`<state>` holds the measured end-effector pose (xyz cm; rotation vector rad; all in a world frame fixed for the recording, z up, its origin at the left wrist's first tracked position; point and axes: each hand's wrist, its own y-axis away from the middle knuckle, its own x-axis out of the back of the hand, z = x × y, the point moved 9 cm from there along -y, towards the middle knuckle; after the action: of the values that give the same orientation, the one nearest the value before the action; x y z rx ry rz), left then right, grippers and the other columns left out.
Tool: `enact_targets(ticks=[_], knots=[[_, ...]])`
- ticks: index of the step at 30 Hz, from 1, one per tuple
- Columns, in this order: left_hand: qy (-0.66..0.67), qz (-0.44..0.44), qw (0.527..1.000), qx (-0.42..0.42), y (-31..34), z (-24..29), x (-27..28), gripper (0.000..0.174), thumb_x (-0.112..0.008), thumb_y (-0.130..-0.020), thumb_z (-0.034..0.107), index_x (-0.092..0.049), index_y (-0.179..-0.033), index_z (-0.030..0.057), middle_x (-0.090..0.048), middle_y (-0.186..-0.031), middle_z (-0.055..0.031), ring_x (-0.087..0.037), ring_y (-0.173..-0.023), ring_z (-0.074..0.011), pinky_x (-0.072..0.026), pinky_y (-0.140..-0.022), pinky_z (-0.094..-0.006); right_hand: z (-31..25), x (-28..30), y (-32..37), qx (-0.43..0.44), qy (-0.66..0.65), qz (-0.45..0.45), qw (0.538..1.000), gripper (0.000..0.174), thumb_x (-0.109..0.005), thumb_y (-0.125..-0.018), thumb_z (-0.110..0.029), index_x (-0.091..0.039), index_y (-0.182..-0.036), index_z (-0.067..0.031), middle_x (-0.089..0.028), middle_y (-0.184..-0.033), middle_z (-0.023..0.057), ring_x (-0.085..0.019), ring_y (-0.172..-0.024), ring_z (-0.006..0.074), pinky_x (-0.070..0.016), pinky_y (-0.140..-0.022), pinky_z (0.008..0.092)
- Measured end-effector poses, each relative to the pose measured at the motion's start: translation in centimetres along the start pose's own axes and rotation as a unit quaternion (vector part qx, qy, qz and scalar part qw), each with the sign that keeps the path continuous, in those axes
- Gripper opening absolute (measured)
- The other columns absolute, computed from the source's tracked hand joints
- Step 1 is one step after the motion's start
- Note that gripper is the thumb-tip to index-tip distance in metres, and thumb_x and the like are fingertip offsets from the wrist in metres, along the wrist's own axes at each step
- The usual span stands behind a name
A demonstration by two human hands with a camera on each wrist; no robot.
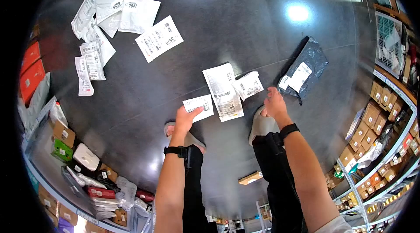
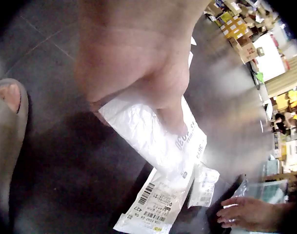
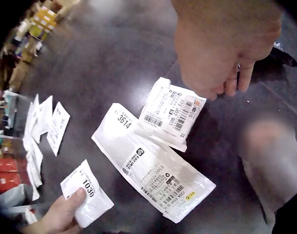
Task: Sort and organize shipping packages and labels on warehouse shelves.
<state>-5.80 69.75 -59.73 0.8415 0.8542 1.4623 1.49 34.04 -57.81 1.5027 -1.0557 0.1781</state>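
My left hand [image 1: 185, 118] pinches a small white parcel bag [image 1: 202, 104] marked 1030, thumb on top of its label. Just right of it on the floor lies a longer white parcel bag [image 1: 223, 92] marked 3614. A small white parcel bag [image 1: 248, 85] overlaps that one's right edge. My right hand [image 1: 275, 103] holds nothing, its fingers loosely bent, near the small bag and a black parcel bag [image 1: 311, 64] with white labels. In the right wrist view the fingertips [image 3: 230, 87] hang just beyond the small bag's corner.
Several white parcel bags [image 1: 105, 10] lie at the upper left, with one marked 3670 [image 1: 159, 39] beside them. Shelves [image 1: 57, 145] of parcels stand at left, and racks [image 1: 367, 132] of small boxes at right. A flat cardboard box [image 1: 250, 178] lies behind my feet.
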Motion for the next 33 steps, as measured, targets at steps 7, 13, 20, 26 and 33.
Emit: enact_targets(ticks=[7,13,20,26,33], knots=[[0.03,0.01,0.999,-0.007,-0.1,-1.2,-1.5,0.035,-0.075,-0.08,0.018,-0.064,-0.105,-0.004,-0.069,-0.098,-0.0097,-0.064,-0.087,-0.0137,-0.0487,-0.078,-0.0265,0.2,-0.3,-0.4,0.017,0.007,0.014,1.0,0.042,-0.06,-0.078,-0.008,-0.049,-0.118,-0.005,-0.058,-0.11,0.0183,-0.058,-0.102,0.0349,-0.0473,-0.087,0.0421],[0.02,0.028,0.999,-0.002,-0.3,-2.2,-3.1,0.043,-0.079,-0.076,0.019,-0.06,-0.107,-0.0042,-0.057,-0.108,-0.009,-0.059,-0.096,-0.0163,-0.0465,-0.085,-0.0278,-1.9,-0.2,-1.9,0.108,-0.107,0.104,0.983,0.055,-0.072,-0.076,-0.02,-0.047,-0.12,-0.0001,-0.054,-0.116,0.0216,-0.054,-0.106,0.0375,-0.0456,-0.089,0.0418],[0.082,0.02,0.996,-0.017,-1.7,-2.2,-7.3,0.052,-0.08,-0.074,0.018,-0.054,-0.114,-0.0039,-0.054,-0.111,-0.0068,-0.056,-0.101,-0.015,-0.0442,-0.091,-0.0291,-3.8,-3.6,-3.3,-0.017,-0.114,-0.074,0.991,0.05,-0.075,-0.074,-0.023,-0.055,-0.113,0.0026,-0.064,-0.102,0.0183,-0.061,-0.096,0.0308,-0.0479,-0.083,0.0364],[0.151,-0.027,0.988,-0.009,-1.2,0.8,-10.6,0.042,-0.078,-0.075,0.012,-0.061,-0.109,-0.0049,-0.067,-0.102,-0.0087,-0.063,-0.091,-0.0146,-0.0488,-0.083,-0.027,-1.1,-10.0,-1.0,-0.004,-0.337,-0.155,0.929,0.034,-0.068,-0.082,-0.018,-0.062,-0.109,0.0022,-0.068,-0.101,0.0102,-0.062,-0.094,0.0178,-0.0475,-0.083,0.0312],[0.103,-0.025,0.993,0.051,1.1,0.9,-9.8,0.04,-0.075,-0.078,0.011,-0.06,-0.111,-0.0047,-0.067,-0.104,-0.0097,-0.063,-0.092,-0.014,-0.0479,-0.081,-0.0274,-3.5,-7.0,2.7,-0.021,-0.436,-0.196,0.878,0.047,-0.067,-0.084,-0.009,-0.047,-0.124,0.003,-0.061,-0.114,0.0085,-0.058,-0.102,0.016,-0.0451,-0.09,0.0297]])
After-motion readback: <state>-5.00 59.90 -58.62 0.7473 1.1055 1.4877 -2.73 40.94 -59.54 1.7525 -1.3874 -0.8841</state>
